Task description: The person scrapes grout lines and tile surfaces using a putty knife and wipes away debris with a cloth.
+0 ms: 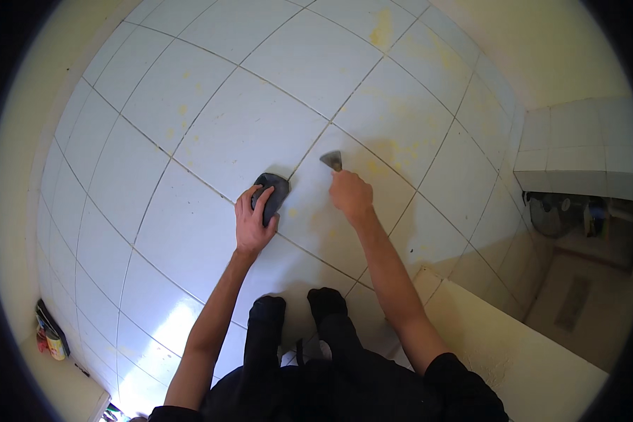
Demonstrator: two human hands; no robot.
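Note:
My right hand (352,193) is closed around the handle of a putty knife (333,160). Its flared metal blade points away from me, over the white tiled floor (274,116). To the left, my left hand (255,221) grips a dark, rounded, oblong object (278,191) by its near side, thumb on the right edge and fingers over the top. It looks like a shallow black dish, but its exact kind is unclear. Yellow stains (374,167) mark the tiles to the right of the blade.
My feet in black socks (327,301) are on the floor close to me. At the right is a pale ledge (513,337), with a tiled counter (577,158) farther off. More yellow stains (381,28) lie at the far end. Small containers (55,344) stand at the left edge.

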